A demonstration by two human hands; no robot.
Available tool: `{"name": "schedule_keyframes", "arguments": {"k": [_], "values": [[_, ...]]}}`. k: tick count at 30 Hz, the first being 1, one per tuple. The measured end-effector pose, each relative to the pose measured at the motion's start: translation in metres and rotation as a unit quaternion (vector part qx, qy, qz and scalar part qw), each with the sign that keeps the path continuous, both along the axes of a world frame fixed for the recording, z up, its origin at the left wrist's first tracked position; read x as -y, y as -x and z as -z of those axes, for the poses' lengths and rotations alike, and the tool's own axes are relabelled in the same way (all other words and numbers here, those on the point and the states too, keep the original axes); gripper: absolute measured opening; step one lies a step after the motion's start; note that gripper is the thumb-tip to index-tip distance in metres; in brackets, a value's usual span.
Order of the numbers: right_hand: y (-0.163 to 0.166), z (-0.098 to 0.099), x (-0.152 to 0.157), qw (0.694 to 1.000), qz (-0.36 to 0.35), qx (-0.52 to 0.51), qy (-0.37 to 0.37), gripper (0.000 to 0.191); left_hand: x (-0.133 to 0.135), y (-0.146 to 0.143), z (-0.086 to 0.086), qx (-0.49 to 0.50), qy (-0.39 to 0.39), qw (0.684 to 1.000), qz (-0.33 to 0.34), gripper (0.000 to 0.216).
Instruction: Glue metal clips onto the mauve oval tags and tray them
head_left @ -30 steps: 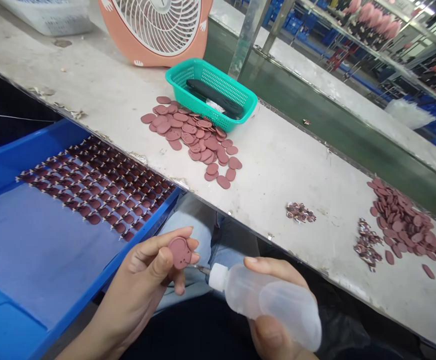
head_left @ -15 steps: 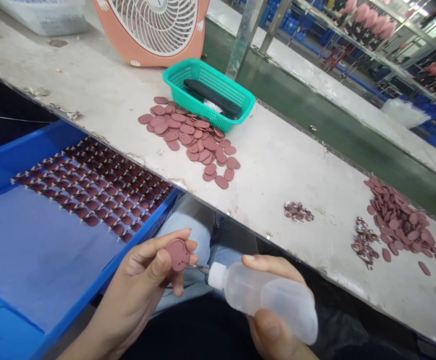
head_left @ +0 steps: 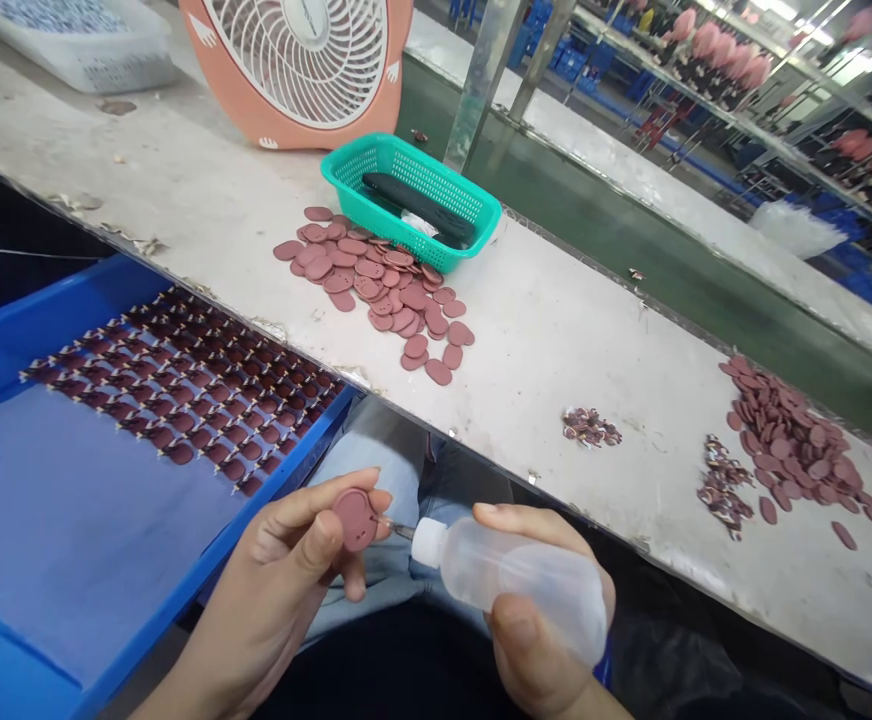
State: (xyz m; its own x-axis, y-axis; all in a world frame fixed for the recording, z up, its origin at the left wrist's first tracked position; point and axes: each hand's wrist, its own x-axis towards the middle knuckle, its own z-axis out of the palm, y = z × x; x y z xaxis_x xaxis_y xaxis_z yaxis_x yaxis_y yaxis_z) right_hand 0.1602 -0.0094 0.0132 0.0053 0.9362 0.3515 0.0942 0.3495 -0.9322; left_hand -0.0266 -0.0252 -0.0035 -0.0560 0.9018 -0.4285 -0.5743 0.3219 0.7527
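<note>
My left hand (head_left: 278,565) pinches a round mauve rubber disc (head_left: 353,520) between thumb and fingers, above my lap. My right hand (head_left: 530,645) is wrapped around a translucent plastic squeeze bottle (head_left: 515,585) with a white cap. The bottle's thin metal needle nozzle (head_left: 398,528) reaches the disc's edge, and its tip is hidden behind the disc. A loose pile of similar mauve discs (head_left: 368,285) lies on the worktop (head_left: 541,340), beyond both hands.
A blue tray (head_left: 106,530) at my left holds rows of small mauve pieces (head_left: 181,390) on a blue sheet. A teal basket (head_left: 413,200) and a peach fan (head_left: 293,70) stand on the worktop. Further right lie mauve discs (head_left: 788,440) and small patterned pieces (head_left: 590,427).
The whole scene has shifted slightly left and down in view. The bottle's rear end has swung closer to the disc, while the nozzle stays at the disc's edge.
</note>
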Motion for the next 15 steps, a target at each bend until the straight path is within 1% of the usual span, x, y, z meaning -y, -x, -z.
{"name": "schedule_keyframes", "arguments": {"k": [3, 4, 6, 7, 9, 10, 11, 12, 13, 15], "values": [[0.0, 0.005, -0.001, 1.0, 0.015, -0.003, 0.012, 0.033, -0.003, -0.007, -0.006, -0.018, 0.048, 0.997, -0.051, 0.039], [0.0, 0.007, -0.002, 0.999, 0.015, -0.025, 0.027, 0.033, -0.004, -0.009, -0.008, -0.026, 0.066, 0.995, -0.072, 0.041], [0.0, 0.012, -0.006, 0.989, -0.008, -0.124, 0.075, 0.039, -0.007, -0.012, -0.009, -0.038, 0.091, 0.99, -0.102, 0.044], [0.0, 0.014, -0.009, 0.975, -0.032, -0.191, 0.109, 0.045, -0.008, -0.013, -0.008, -0.043, 0.094, 0.989, -0.11, 0.046], [-0.001, 0.014, -0.017, 0.93, -0.072, -0.314, 0.178, 0.055, -0.011, -0.009, 0.002, -0.055, 0.09, 0.987, -0.124, 0.046], [-0.001, 0.014, -0.022, 0.91, -0.08, -0.352, 0.206, 0.057, -0.012, -0.005, 0.009, -0.061, 0.088, 0.986, -0.13, 0.045], [-0.002, 0.013, -0.028, 0.898, -0.084, -0.367, 0.226, 0.055, -0.014, 0.0, 0.019, -0.067, 0.087, 0.985, -0.135, 0.044], [-0.004, 0.012, -0.035, 0.901, -0.081, -0.357, 0.233, 0.051, -0.016, 0.007, 0.029, -0.071, 0.091, 0.984, -0.136, 0.043], [-0.005, 0.012, -0.042, 0.921, -0.071, -0.311, 0.224, 0.052, -0.018, 0.014, 0.041, -0.074, 0.1, 0.983, -0.133, 0.043], [-0.008, 0.013, -0.058, 0.971, -0.038, -0.147, 0.183, 0.06, -0.023, 0.03, 0.063, -0.08, 0.123, 0.984, -0.106, 0.044]]}}
